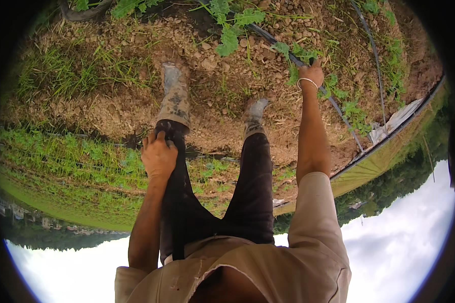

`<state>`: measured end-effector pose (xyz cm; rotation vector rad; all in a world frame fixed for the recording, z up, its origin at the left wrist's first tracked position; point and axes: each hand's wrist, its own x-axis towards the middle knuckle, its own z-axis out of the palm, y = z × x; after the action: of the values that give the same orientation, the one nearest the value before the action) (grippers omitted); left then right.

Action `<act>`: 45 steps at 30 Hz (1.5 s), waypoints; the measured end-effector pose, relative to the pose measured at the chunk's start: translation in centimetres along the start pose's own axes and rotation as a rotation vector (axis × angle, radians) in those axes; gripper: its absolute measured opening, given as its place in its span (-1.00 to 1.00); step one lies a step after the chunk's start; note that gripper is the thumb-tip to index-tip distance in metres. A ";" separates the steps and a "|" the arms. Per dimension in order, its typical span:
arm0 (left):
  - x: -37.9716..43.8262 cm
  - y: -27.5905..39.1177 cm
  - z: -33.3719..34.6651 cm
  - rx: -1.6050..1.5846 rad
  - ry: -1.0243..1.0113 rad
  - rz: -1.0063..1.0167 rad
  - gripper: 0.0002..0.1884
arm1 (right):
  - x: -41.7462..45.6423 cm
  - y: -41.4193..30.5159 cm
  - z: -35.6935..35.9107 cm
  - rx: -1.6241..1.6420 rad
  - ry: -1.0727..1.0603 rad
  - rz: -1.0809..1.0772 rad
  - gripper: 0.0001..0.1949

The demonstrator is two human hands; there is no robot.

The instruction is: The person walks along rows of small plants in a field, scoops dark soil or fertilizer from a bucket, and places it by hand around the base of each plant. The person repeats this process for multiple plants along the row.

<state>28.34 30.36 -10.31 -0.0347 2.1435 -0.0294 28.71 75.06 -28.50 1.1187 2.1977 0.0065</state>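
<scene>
My left hand [159, 154] rests on the knee of my dark trousers [174, 170], its fingers bent and slightly apart, with nothing seen in it. My right hand [311, 72], with a pale bangle [307, 80] at the wrist, reaches down to a small leafy green plant [301, 52] beside a black irrigation hose [331, 101]. The fingertips of that hand are partly hidden among the leaves, and whether they grip anything cannot be told. A larger plant with lobed, curly leaves [229, 39] grows to the left of the right hand.
Muddy boots [176, 91] stand on brown, stony soil. Grass tufts [87, 70] lie to the left. Another thin hose [375, 57] runs at the right, near pale plastic sheeting [392, 121] and a dark edge. Planted rows [79, 159] stretch behind the legs.
</scene>
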 end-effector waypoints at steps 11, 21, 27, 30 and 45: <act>-0.5 0.8 1.5 0.071 0.070 0.048 -0.69 | 2.5 1.5 2.3 -0.151 -0.282 -0.042 -0.58; -1.0 2.1 1.7 0.115 0.013 0.005 -0.66 | 2.2 3.6 1.7 -0.094 -0.078 -0.129 -0.52; -1.2 2.0 2.7 0.105 0.069 0.041 -0.66 | 1.7 4.7 1.2 -0.092 0.077 -0.218 -0.49; -1.3 2.2 2.7 0.114 0.050 0.030 -0.65 | 0.0 4.6 1.7 -0.096 0.032 -0.266 -0.53; -2.0 3.8 3.1 0.113 0.100 0.044 -0.73 | -5.5 7.8 4.9 -0.069 0.110 -0.438 -0.51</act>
<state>31.93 34.25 -10.43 0.0808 2.2385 -0.1287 39.34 74.68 -26.97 0.5940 2.4784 -0.0458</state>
